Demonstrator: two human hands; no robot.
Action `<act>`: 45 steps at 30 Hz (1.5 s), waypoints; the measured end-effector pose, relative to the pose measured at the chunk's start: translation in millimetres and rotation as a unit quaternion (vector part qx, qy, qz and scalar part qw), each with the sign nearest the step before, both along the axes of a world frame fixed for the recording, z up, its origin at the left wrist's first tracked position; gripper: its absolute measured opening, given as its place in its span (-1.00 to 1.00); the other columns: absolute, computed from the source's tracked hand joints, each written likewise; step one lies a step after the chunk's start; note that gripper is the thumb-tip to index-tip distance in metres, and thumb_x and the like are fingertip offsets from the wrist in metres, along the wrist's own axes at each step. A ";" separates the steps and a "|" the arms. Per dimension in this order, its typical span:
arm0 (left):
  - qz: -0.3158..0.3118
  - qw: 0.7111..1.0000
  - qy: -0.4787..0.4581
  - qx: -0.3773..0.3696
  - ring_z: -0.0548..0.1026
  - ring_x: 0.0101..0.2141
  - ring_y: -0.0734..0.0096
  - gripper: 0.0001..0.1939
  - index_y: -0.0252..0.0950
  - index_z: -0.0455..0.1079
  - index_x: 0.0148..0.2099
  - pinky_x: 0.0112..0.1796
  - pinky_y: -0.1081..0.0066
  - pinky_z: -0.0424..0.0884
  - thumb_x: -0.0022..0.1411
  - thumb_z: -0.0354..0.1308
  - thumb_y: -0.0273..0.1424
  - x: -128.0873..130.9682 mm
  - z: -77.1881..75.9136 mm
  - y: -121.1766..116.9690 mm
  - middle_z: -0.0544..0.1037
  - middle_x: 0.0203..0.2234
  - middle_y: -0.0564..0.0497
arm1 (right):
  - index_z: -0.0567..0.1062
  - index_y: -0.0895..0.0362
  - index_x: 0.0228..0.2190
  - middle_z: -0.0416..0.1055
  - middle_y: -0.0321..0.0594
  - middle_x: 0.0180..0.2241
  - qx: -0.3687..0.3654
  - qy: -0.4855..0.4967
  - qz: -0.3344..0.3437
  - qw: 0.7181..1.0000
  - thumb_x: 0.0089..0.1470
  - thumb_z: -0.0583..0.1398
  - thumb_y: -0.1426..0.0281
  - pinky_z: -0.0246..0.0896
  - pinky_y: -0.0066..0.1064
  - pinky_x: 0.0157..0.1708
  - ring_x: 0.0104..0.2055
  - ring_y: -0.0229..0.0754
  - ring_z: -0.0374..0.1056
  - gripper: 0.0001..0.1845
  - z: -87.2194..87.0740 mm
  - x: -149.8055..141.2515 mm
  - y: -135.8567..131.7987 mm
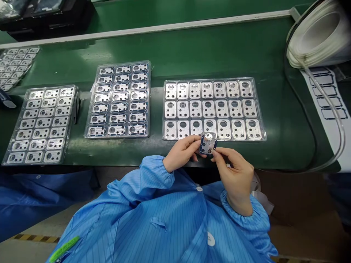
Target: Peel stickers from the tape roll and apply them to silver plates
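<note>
Between my two hands, over the front edge of the green bench, is a small silver metal plate (207, 143) with a dark blue border, a large round opening and smaller dark holes. My left hand (184, 150) grips its left side between thumb and fingers. At its lower right, the thumb and forefinger of my right hand (234, 170) are pinched against the plate; anything small between those fingertips cannot be made out. Just behind my hands lies a clear tray (214, 109) filled with rows of similar silver plates.
More trays of plates lie left: one tray (117, 100) nearby, another tray (41, 124) beside black tweezers (76, 109), and a third (16, 65) at far left. At right stand a white roll (315, 34), a dark cable (301, 98) and a printed sheet (329, 98). A rail (164, 28) crosses behind.
</note>
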State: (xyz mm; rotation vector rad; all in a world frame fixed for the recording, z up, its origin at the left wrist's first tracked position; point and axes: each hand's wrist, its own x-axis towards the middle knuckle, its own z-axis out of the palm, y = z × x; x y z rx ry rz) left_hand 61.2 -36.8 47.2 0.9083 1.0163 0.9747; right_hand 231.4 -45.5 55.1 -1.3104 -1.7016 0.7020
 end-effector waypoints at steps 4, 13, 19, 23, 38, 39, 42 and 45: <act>-0.002 1.000 0.001 -0.001 0.57 -0.34 0.35 -0.54 -0.41 0.39 0.05 -0.48 0.53 0.43 0.31 0.09 -0.14 -0.2 -0.3 -0.4 0.54 -0.31 -0.12 | 0.56 0.08 -0.30 0.51 -0.24 -0.40 0.018 -0.010 0.007 1.000 0.19 0.23 0.38 0.35 -0.35 -0.37 -0.42 -0.21 0.41 -0.92 1.2 -0.3 0.8; 0.002 1.000 0.000 0.000 0.57 -0.34 0.36 -0.56 -0.41 0.39 0.05 -0.48 0.54 0.42 0.32 0.09 -0.16 0.6 -0.1 0.3 0.55 -0.31 -0.12 | 0.56 0.09 -0.29 0.53 -0.21 -0.38 0.043 -0.029 0.010 0.999 0.20 0.22 0.40 0.39 -0.33 -0.33 -0.38 -0.18 0.44 -0.91 -1.2 0.7 1.4; 0.000 1.000 0.000 0.002 0.58 -0.33 0.34 -0.57 -0.40 0.39 0.04 -0.48 0.54 0.43 0.31 0.09 -0.15 -0.3 1.4 -0.3 0.55 -0.29 -0.12 | 0.56 0.11 -0.30 0.54 -0.22 -0.37 0.096 -0.051 0.017 0.994 0.19 0.23 0.44 0.42 -0.34 -0.33 -0.36 -0.17 0.48 -0.93 -0.4 -0.7 2.8; 0.003 1.000 -0.005 0.003 0.57 -0.36 0.38 -0.57 -0.39 0.40 0.02 -0.49 0.54 0.43 0.30 0.11 -0.14 -0.1 0.6 -0.2 0.55 -0.30 -0.11 | 0.55 0.11 -0.29 0.55 -0.22 -0.37 0.128 -0.066 0.025 0.989 0.18 0.23 0.50 0.43 -0.35 -0.31 -0.33 -0.17 0.49 -0.91 0.3 -1.8 3.5; 0.017 1.000 -0.016 0.011 0.55 -0.40 0.42 -0.57 -0.39 0.40 -0.03 -0.50 0.54 0.43 0.27 0.13 -0.13 1.8 -2.3 -0.1 0.55 -0.35 -0.08 | 0.54 0.15 -0.26 0.54 -0.14 -0.35 0.201 -0.134 0.035 0.970 0.17 0.22 0.55 0.42 -0.40 -0.30 -0.33 -0.19 0.49 -0.88 -3.4 -2.6 3.8; 0.019 1.000 -0.016 0.012 0.55 -0.40 0.42 -0.58 -0.39 0.40 -0.03 -0.50 0.54 0.44 0.26 0.13 -0.13 1.9 -2.2 -0.1 0.55 -0.35 -0.09 | 0.54 0.15 -0.26 0.54 -0.14 -0.35 0.201 -0.137 0.035 0.969 0.16 0.22 0.56 0.42 -0.41 -0.30 -0.33 -0.19 0.49 -0.88 -3.5 -2.5 3.7; 0.024 1.000 -0.016 0.009 0.56 -0.38 0.39 -0.60 -0.39 0.39 -0.04 -0.49 0.53 0.43 0.25 0.14 -0.15 1.7 -0.3 -0.6 0.56 -0.34 -0.10 | 0.53 0.15 -0.26 0.54 -0.13 -0.35 0.202 -0.141 0.034 0.969 0.16 0.22 0.57 0.42 -0.39 -0.28 -0.32 -0.17 0.49 -0.87 -3.6 -2.5 3.7; 0.028 0.999 -0.016 -0.010 0.57 -0.36 0.35 -0.60 -0.41 0.35 0.01 -0.45 0.50 0.43 0.20 0.19 -0.26 -0.2 2.8 -1.5 0.57 -0.34 -0.12 | 0.52 0.15 -0.26 0.54 -0.13 -0.34 0.202 -0.141 0.034 0.969 0.16 0.22 0.57 0.42 -0.38 -0.26 -0.32 -0.17 0.48 -0.87 -3.2 -3.0 3.9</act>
